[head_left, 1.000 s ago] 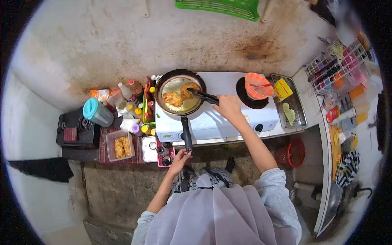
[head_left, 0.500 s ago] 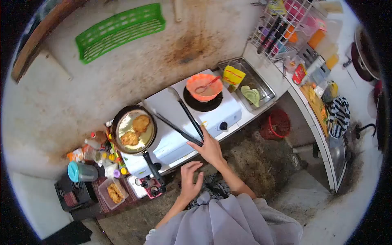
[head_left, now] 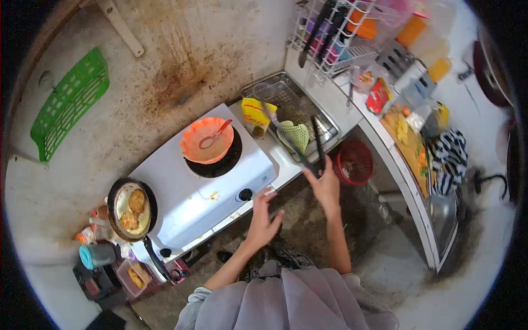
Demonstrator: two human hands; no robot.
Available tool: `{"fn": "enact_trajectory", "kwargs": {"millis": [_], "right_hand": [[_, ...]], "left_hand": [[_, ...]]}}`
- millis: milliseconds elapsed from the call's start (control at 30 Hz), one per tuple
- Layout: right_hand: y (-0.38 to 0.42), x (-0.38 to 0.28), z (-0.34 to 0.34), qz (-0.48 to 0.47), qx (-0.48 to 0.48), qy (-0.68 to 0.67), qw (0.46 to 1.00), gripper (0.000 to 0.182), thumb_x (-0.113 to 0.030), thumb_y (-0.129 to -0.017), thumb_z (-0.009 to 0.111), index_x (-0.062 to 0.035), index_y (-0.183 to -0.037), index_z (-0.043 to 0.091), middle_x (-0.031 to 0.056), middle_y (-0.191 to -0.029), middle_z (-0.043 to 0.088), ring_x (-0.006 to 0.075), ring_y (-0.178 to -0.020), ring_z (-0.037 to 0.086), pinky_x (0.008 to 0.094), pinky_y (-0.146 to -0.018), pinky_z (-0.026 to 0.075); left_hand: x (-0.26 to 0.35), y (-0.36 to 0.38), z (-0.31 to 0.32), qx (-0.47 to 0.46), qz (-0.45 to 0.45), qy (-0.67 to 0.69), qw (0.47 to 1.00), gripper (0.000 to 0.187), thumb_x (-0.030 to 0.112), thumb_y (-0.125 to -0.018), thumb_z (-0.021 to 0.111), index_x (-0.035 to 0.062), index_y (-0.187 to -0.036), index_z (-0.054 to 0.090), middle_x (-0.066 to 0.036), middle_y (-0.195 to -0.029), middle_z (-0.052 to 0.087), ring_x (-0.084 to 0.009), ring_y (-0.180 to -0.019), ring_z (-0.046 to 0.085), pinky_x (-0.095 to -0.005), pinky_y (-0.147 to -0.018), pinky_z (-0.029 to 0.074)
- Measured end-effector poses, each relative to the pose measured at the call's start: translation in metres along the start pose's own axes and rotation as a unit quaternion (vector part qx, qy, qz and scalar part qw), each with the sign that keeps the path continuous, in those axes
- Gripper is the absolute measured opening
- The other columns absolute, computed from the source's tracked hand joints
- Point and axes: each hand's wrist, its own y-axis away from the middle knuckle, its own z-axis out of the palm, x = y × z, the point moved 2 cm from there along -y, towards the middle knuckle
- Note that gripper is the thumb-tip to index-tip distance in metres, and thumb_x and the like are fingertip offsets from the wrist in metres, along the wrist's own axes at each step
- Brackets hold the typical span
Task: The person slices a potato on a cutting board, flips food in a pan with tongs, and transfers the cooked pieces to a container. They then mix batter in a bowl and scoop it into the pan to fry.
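My right hand [head_left: 326, 186] grips the black handles of the tongs [head_left: 301, 153], whose arms are spread over the metal tray beside the stove. My left hand [head_left: 263, 221] is empty, fingers apart, in front of the white stove [head_left: 184, 196]. On the stove's left burner a frying pan [head_left: 149, 204] holds two golden fried pieces [head_left: 132, 210] in oil. An orange bowl [head_left: 190, 139] with a red spoon [head_left: 215, 133] sits on the right burner. A yellow packet [head_left: 255, 113] and a light green item [head_left: 296, 135] are at the metal tray [head_left: 326, 120].
A red basket [head_left: 355, 163] stands on the floor right of the stove. A cutting board [head_left: 411, 144] with food pieces is on the right counter, near a wire rack [head_left: 335, 38]. A food container [head_left: 133, 278] and a blue-lidded jar [head_left: 98, 256] are at the lower left.
The view has turned and shifted right. My right hand has carried the tongs from in front of the stove to the metal tray. My left hand's fingers have spread.
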Motion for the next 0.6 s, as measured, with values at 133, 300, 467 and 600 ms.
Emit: {"fn": "enact_trajectory", "kwargs": {"millis": [133,300,467,600], "right_hand": [[-0.073,0.051,0.006,0.039,-0.081,-0.072,0.993,0.072,-0.043,-0.069,0.063,0.0033,-0.118,0.038,0.0231,-0.101,0.054,0.0337,-0.095,0.053,0.0360,-0.081,0.040],[-0.130,0.101,0.049,0.059,-0.126,-0.070,0.988,0.075,-0.040,-0.067,0.065,0.0074,-0.117,0.036,0.0242,-0.107,0.051,0.0338,-0.098,0.051,0.0374,-0.083,0.039],[-0.164,0.111,0.070,0.024,-0.146,-0.042,0.988,0.077,-0.033,-0.066,0.066,0.0111,-0.119,0.030,0.0276,-0.106,0.050,0.0350,-0.098,0.051,0.0384,-0.082,0.040],[-0.177,0.112,0.084,0.056,-0.132,0.023,0.989,0.077,-0.028,-0.069,0.064,0.0091,-0.124,0.025,0.0274,-0.110,0.047,0.0364,-0.100,0.049,0.0402,-0.085,0.040]], "left_hand": [[-0.078,-0.018,-0.013,0.252,-0.202,0.212,0.922,0.051,0.003,-0.076,0.055,0.0027,-0.120,0.028,-0.011,-0.112,0.037,-0.0184,-0.097,0.044,-0.0273,-0.075,0.042],[-0.154,-0.055,-0.072,0.397,-0.325,0.232,0.826,0.057,0.037,-0.082,0.049,0.0085,-0.121,0.020,-0.012,-0.116,0.039,-0.0232,-0.093,0.054,-0.0343,-0.070,0.047],[-0.154,-0.093,-0.084,0.407,-0.352,0.282,0.794,0.049,0.035,-0.084,0.045,0.0128,-0.121,0.021,-0.014,-0.113,0.043,-0.0240,-0.081,0.059,-0.0330,-0.064,0.051],[-0.172,-0.092,-0.079,0.388,-0.284,0.289,0.828,0.044,0.032,-0.087,0.042,0.0136,-0.121,0.021,-0.015,-0.110,0.045,-0.0242,-0.078,0.060,-0.0317,-0.065,0.052]]}}
